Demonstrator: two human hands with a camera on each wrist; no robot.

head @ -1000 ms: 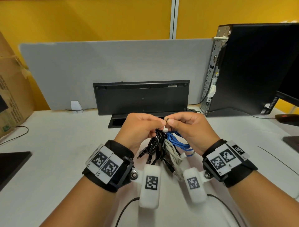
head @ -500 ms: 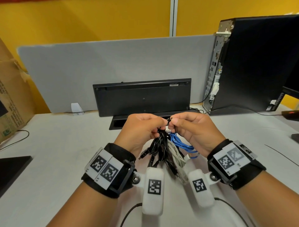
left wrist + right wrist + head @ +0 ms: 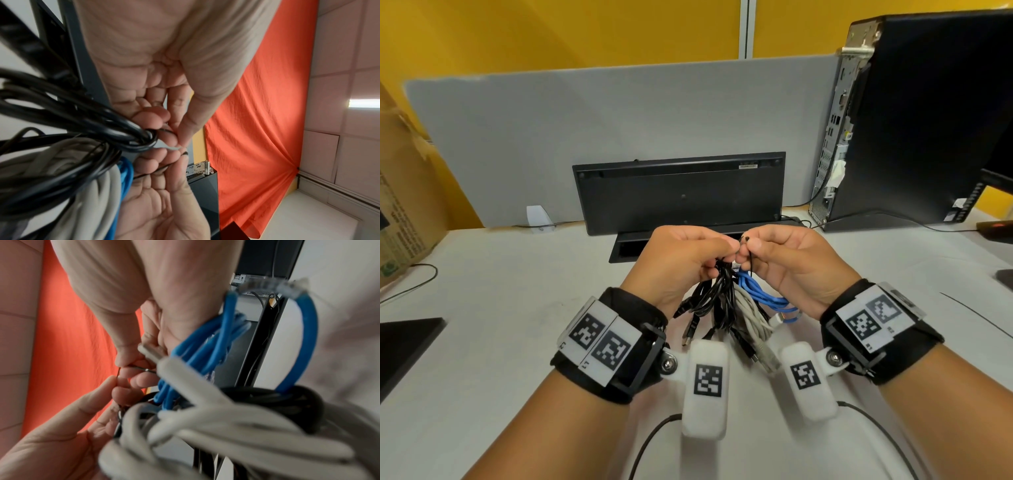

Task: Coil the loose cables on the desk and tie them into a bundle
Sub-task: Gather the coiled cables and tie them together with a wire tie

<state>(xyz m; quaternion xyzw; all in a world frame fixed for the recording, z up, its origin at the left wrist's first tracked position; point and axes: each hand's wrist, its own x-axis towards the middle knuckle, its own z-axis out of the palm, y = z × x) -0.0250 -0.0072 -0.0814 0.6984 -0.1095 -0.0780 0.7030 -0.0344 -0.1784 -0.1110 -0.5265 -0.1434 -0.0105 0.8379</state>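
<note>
A cable bundle hangs between my hands above the desk, made of black cables (image 3: 719, 296), a grey cable (image 3: 751, 320) and a blue cable (image 3: 760, 296). Several plug ends dangle toward my wrists. A thin black wire tie (image 3: 747, 238) sits at the bundle's top. My left hand (image 3: 724, 255) pinches one end of the tie (image 3: 164, 129) beside the black loops (image 3: 82, 116). My right hand (image 3: 753, 250) pinches the other end (image 3: 131, 368), with the blue cable (image 3: 205, 353) and grey cable (image 3: 205, 418) just below it. Fingers hide the knot itself.
A black keyboard (image 3: 681, 192) stands on edge against the grey partition, with a black cable slot (image 3: 631, 245) in front of it. A PC tower (image 3: 914, 120) stands at the right and a cardboard box (image 3: 404, 205) at the left. The white desk (image 3: 500, 308) lies under the bundle.
Both hands stay pressed together at the top of the bundle, working the thin tie with small finger movements. The bundle hangs much as before.
</note>
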